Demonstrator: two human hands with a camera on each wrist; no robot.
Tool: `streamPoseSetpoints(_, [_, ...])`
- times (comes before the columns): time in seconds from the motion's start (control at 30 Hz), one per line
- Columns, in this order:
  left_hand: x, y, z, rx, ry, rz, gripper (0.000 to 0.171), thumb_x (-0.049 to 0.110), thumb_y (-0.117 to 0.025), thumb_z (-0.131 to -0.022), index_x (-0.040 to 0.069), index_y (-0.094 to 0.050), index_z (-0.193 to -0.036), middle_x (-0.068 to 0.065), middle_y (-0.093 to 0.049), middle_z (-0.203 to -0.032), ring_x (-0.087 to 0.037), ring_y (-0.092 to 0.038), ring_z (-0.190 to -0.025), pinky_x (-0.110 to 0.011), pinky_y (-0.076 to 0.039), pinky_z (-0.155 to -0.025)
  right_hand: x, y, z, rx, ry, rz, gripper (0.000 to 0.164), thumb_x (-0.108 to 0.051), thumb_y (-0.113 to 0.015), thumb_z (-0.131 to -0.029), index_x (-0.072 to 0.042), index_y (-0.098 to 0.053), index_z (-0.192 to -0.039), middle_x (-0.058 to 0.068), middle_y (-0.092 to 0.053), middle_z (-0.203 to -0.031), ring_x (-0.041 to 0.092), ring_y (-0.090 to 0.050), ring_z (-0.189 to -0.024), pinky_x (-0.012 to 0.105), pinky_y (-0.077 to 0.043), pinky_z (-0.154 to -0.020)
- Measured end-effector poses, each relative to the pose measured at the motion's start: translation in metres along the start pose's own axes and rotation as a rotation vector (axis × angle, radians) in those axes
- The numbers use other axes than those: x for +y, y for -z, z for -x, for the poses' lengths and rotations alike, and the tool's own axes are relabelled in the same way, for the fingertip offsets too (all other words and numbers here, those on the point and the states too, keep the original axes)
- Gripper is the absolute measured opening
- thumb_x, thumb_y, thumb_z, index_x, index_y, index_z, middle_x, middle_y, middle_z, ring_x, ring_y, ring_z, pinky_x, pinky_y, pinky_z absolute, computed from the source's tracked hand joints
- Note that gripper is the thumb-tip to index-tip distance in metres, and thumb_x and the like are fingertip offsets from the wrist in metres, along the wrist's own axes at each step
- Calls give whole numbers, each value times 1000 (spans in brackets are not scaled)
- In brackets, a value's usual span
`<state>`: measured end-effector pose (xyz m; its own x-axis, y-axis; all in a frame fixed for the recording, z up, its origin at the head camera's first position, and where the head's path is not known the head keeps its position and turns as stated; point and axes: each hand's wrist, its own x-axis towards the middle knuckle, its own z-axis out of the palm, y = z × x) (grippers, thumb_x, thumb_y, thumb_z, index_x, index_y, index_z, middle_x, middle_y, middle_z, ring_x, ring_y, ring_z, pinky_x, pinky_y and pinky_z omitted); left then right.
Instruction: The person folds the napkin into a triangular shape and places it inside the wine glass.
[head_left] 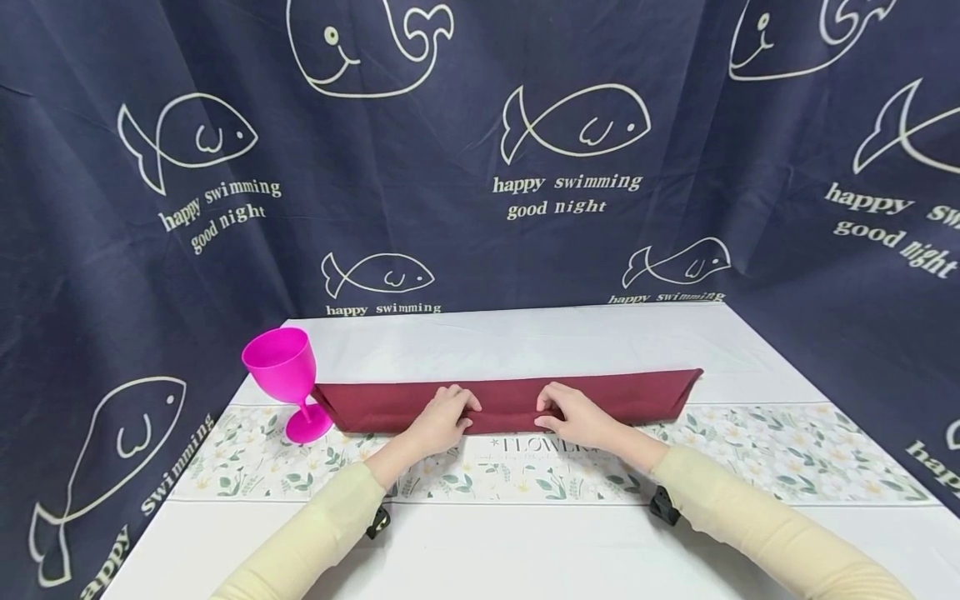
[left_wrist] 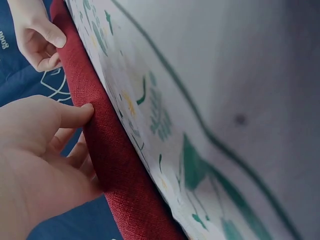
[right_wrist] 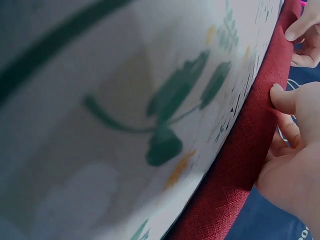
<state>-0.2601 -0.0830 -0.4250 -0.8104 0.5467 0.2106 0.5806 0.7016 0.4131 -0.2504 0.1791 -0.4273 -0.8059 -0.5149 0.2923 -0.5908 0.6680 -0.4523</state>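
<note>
A dark red cloth, folded into a long flat strip, lies crosswise on the table. My left hand grips its near edge left of the middle, thumb at the front and fingers curled over the top. Right of the middle, my right hand holds the same edge in a like way. The left wrist view has the thumb on the rounded red fold, with fingers bent behind it. Seen from the right wrist, the other thumb presses the fold too.
A bright pink goblet stands upright by the cloth's left end. Under the cloth, a floral-printed band with lettering crosses the white table. A dark blue curtain with fish drawings hangs behind and at both sides.
</note>
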Motion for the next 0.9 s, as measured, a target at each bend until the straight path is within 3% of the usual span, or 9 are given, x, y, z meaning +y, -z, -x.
streamPoseSetpoints(0.13, [-2,0,-2,41,9,-47,14,7,-65,-86,13,-67,-99,-2,-58,-100,-20,-46,-96,-38,-40,-84,-1,1,0,23,7,-31,14,-8,-69,-84,-8,-55,-86,2,-54,-82,13,-51,-76,26,-46,-68])
streamPoseSetpoints(0.33, [-2,0,-3,45,7,3,15,3,-65,-85,12,-68,-97,1,-58,-91,-16,-51,-93,-32,-47,-83,-4,3,-1,58,-13,12,13,-11,-73,-80,-11,-61,-84,-1,-55,-83,13,-53,-79,29,-47,-72])
streamPoseSetpoints(0.63, [-3,1,-3,47,6,33,17,-1,-63,-86,14,-68,-92,3,-62,-92,-13,-54,-90,-28,-50,-79,-2,2,0,95,-29,91,8,-16,-75,-79,-15,-69,-85,-5,-61,-84,13,-53,-83,32,-43,-75])
streamPoseSetpoints(0.9, [-3,3,-5,-4,54,28,14,15,-67,-87,13,-71,-100,3,-64,-100,-12,-58,-93,-29,-50,-84,-2,2,-1,83,-26,117,10,-17,-71,-82,-12,-70,-91,-3,-61,-86,14,-54,-81,31,-43,-73])
